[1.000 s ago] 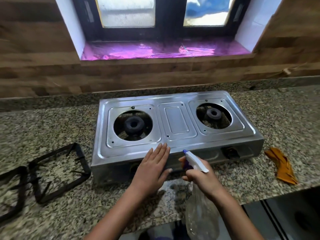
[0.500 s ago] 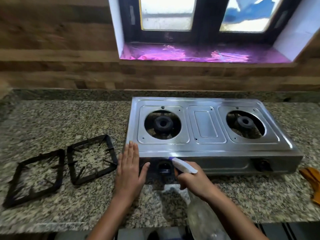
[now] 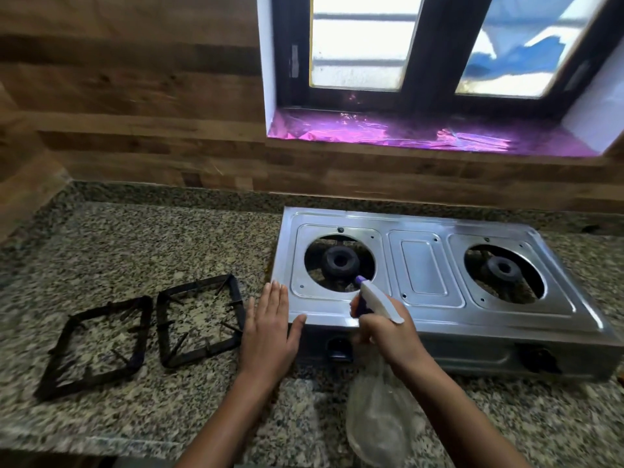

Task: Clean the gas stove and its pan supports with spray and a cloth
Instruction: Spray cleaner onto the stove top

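Speckled granite counter (image 3: 169,238), wood-panelled wall (image 3: 135,96), left grip (image 3: 268,336) released, right grip (image 3: 388,336) grasping spray bottle (image 3: 378,430)

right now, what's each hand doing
Left hand: open, fingers straight, beside the stove's left front corner.
Right hand: holding the spray bottle by its trigger head.

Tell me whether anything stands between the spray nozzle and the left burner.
Nothing visible does. The right hand holds the spray bottle, nozzle at the left burner opening. Both pan supports lie on the counter left of the stove, and the left hand rests at its front left corner, aside.
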A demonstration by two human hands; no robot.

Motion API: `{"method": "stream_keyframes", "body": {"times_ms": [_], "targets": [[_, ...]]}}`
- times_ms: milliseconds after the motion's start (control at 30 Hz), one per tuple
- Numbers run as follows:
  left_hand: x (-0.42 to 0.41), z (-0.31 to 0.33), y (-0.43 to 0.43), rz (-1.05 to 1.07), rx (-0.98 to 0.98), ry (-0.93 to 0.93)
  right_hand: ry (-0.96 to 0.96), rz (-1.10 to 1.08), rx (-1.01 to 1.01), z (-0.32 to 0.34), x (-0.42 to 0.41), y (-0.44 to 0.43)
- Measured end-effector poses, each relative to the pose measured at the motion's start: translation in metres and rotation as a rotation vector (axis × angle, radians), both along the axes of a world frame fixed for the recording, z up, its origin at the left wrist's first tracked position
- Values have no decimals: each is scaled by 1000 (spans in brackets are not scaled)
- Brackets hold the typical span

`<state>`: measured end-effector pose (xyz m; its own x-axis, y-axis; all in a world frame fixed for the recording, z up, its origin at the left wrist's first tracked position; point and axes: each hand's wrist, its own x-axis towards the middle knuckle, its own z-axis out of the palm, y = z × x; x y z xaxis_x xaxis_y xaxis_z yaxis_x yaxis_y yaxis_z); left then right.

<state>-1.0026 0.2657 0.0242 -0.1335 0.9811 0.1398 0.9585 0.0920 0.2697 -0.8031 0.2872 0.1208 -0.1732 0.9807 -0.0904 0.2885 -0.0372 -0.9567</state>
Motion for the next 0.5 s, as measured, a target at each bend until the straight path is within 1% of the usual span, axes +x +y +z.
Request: {"method": "stream_keyframes", "body": {"times_ms": [100, 200, 267, 500], "targets": [[2, 1, 7, -2, -18, -5, -61, -51, 23, -2, 6, 6], [5, 4, 12, -11, -22, -8, -70, -24, -6, -1, 12, 6], [9, 5, 15, -18, -31, -8, -42, -6, -49, 1, 18, 5], [31, 5, 20, -54, -57, 16, -38, 111, -83, 5, 38, -1]]}}
